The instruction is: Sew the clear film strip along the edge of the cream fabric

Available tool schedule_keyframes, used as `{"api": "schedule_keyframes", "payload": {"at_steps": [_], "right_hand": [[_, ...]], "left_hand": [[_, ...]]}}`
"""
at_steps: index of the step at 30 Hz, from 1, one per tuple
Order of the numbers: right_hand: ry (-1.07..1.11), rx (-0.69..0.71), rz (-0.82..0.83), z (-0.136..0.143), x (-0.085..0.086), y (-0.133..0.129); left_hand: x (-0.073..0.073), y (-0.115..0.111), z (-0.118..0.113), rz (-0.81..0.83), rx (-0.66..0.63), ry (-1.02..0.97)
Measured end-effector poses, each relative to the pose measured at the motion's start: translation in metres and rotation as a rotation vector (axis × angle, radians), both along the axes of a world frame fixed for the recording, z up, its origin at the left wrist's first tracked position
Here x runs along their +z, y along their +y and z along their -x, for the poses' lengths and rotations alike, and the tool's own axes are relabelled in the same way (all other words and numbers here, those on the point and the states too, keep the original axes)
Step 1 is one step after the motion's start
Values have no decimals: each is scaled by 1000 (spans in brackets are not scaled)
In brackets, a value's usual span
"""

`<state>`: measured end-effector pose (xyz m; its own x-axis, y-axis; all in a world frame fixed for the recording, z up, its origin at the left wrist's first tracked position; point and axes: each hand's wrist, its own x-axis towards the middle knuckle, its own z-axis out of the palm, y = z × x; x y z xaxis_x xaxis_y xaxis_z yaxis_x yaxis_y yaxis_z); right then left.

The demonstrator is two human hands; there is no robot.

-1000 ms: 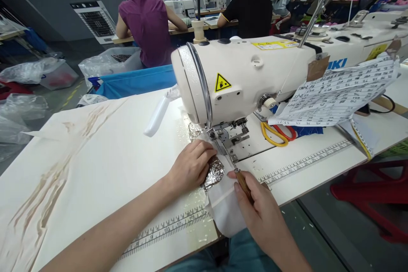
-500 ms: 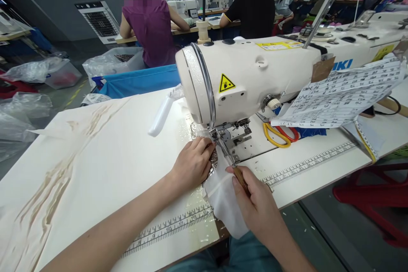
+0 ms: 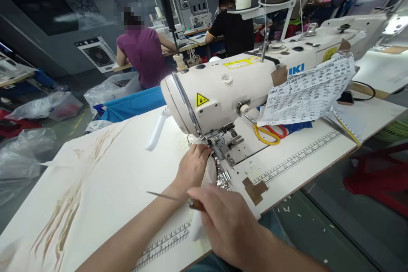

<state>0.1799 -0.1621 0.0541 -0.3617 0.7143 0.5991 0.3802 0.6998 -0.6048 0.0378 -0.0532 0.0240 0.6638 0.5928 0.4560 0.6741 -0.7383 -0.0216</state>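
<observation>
My left hand is closed at the needle area of a white sewing machine, its fingers pressed together on white fabric. Part of that cloth is hidden under my hands and hangs toward the table's front edge. Closer to me, my right hand grips the wooden handle of an awl. Its thin metal spike points left, above my left forearm and apart from the cloth. Crinkled silvery tape lies beside the fabric, right of my left fingers.
Yellow- and red-handled scissors lie right of the needle area, below a handwritten sheet. Cream fabric pieces spread over the table's left side. A white plastic piece lies behind my left hand. Two people sit working beyond the machine.
My right hand has lifted the awl away from the presser foot area, back and left, turning its spike leftward. My left hand stays at the needle area. The camera view has shifted.
</observation>
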Motion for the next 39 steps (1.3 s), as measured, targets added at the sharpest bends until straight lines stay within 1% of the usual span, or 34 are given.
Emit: {"api": "schedule_keyframes", "payload": {"at_steps": [3,4,6,8,10,13,15,19,23,28,33,39], "right_hand": [[-29,-36,-43,5,-4,-7],[-41,-51,-31,4,-6,-10],[-50,-90,19,-4,-10,-14],[-71,-153,83,-15,-14,-14],[-132,-268,121,-28,-17,-9],[-264,-464,151,-40,-23,4],[-331,-527,149,-42,-27,13],[-427,-519,107,-36,-31,25],[-479,-521,92,-32,-34,26],[-465,-546,84,-30,-36,26],[-449,-527,96,-29,-36,28],[-397,-538,51,-29,-39,29]], "left_hand": [[1,1,-5,11,105,37],[0,2,-6,37,135,6],[-2,4,-5,94,160,-125],[-4,8,-1,183,127,-287],[-5,11,3,293,89,-416],[-3,14,8,442,68,-521],[-2,14,9,489,61,-561],[0,15,9,512,49,-581],[0,16,9,501,38,-584],[0,18,9,497,37,-564],[1,18,9,486,44,-554],[0,18,10,489,70,-546]]}}
